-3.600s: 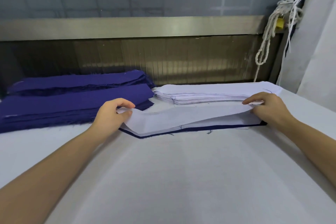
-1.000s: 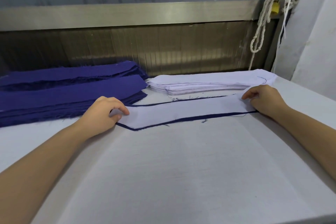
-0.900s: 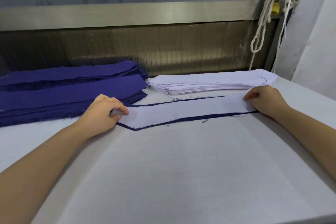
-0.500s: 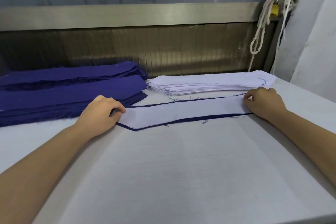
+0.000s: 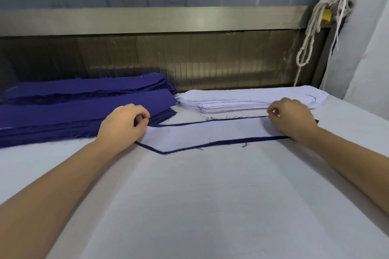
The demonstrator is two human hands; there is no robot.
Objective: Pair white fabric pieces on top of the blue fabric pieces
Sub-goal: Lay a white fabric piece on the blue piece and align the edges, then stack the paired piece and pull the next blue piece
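Two blue stacks (image 5: 84, 109) lie left of one white stack (image 5: 231, 101). Just in front of the white stack, one white piece (image 5: 210, 134) lies on one blue piece (image 5: 231, 142), with a blue rim showing. Left hand (image 5: 124, 126): fingers curled, pinching the white piece's left end. Right hand (image 5: 292, 121): fingers curled, gripping its right end.

The white piece (image 5: 210, 132), gripped by the left hand (image 5: 124, 124) and the right hand (image 5: 292, 121), is plain, without pattern. The blue piece (image 5: 263, 139) under it shows only as a thin dark blue border with loose blue threads. Behind the left hand, the blue stacks (image 5: 63, 111) have the same deep, plain blue. Behind the right hand, the white stack (image 5: 242, 95) has thin dark lines on its side. The table (image 5: 189, 206) under both hands is plain white. Above the right hand, the rope (image 5: 309, 33) is off-white.
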